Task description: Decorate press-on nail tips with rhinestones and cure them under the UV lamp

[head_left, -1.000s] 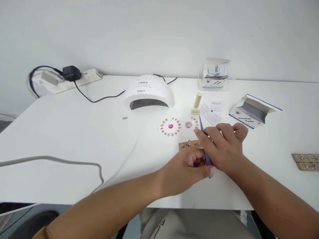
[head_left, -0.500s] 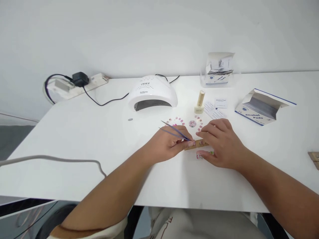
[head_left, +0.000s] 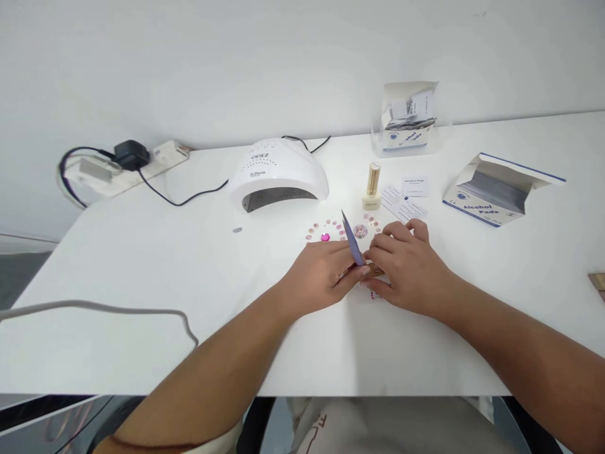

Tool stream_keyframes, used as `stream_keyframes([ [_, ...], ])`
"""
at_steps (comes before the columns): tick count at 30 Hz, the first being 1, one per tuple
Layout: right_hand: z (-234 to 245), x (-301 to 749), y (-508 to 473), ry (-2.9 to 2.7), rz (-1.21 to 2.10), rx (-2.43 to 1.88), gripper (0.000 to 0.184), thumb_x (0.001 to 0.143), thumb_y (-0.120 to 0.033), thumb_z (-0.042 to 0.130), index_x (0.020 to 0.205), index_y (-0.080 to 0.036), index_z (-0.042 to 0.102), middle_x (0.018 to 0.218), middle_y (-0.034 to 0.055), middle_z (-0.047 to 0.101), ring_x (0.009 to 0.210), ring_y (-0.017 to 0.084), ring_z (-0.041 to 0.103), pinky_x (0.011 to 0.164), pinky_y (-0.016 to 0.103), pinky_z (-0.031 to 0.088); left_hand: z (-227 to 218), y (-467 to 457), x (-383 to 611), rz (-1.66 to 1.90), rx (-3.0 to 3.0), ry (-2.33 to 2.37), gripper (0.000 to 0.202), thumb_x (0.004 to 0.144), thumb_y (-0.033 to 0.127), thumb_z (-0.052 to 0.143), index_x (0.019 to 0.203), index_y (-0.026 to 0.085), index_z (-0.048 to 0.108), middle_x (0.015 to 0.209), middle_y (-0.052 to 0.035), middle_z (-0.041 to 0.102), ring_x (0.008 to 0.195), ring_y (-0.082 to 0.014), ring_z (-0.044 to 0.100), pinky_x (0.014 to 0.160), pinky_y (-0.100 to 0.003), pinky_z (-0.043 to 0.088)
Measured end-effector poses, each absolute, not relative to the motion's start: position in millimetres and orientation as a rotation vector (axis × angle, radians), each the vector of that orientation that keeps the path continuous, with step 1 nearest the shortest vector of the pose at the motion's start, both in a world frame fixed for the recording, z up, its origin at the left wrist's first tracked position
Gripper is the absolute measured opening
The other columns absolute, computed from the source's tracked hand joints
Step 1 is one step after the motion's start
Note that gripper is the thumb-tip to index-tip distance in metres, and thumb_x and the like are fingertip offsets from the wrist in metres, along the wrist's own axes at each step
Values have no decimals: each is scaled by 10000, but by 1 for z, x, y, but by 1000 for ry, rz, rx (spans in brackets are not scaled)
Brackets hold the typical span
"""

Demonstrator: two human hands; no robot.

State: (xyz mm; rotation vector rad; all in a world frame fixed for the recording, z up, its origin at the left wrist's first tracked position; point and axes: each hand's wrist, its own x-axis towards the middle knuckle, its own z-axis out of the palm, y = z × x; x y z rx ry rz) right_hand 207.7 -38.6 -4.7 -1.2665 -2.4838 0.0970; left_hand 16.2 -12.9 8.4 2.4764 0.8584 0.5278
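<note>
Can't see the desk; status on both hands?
Left hand holds purple tweezers. Right hand at brown strip, grip unclear. Hands hide part of strip; bright pink gem just beyond left hand.

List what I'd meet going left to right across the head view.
Power strip, white lamp, tweezers, gold-capped bottle, small Alcohol Pad packet, nearer Alcohol Pads box, brown piece at the right edge.

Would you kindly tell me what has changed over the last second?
The left hand has moved forward, its thumb at the brown strip. The tweezers, spanning both hands a second ago, now point up from the left hand. The thumb of the right hand, hidden earlier, now shows at the strip's near side. The white lamp and gold-capped bottle stayed put.
</note>
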Motion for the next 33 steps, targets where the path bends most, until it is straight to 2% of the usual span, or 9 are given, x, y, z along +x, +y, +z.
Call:
stream_keyframes([
  [12,-7,203,-37,-2408,165,-1274,252,818,-279,643,595,-172,597,669,-23,658,899,197,488,814,392,167,5,-10,18,583,2580,878,280,916,246,438,712,153,606,629,2,605,513,-92,489,496,-223,368],
  [21,-9,204,-39,-2402,219,-1258,254,848,-239,582,605,-171,599,674,-5,654,933,215,478,845,416,160,4,-12,17,562,2593,826,289,916,224,441,682,147,593,630,-17,613,531,-107,521,500,-233,368],
  [26,-7,203,-38,-2408,240,-1274,245,821,-251,628,593,-166,597,675,-2,657,928,218,477,849,417,160,3,-12,18,591,2562,881,277,907,230,460,703,140,624,644,-22,616,523,-102,517,499,-228,380],
  [29,-7,203,-39,-2399,246,-1281,239,826,-258,627,604,-170,609,677,-10,661,947,221,489,856,417,157,6,-13,16,635,2440,882,259,909,231,471,716,141,619,631,-11,613,527,-95,513,505,-219,389],
  [33,-7,204,-39,-2416,267,-1314,216,819,-273,642,628,-175,630,699,-7,668,987,234,494,867,427,148,15,-15,10,679,2139,891,307,903,256,519,623,145,579,628,0,623,506,-76,484,456,-200,355],
])
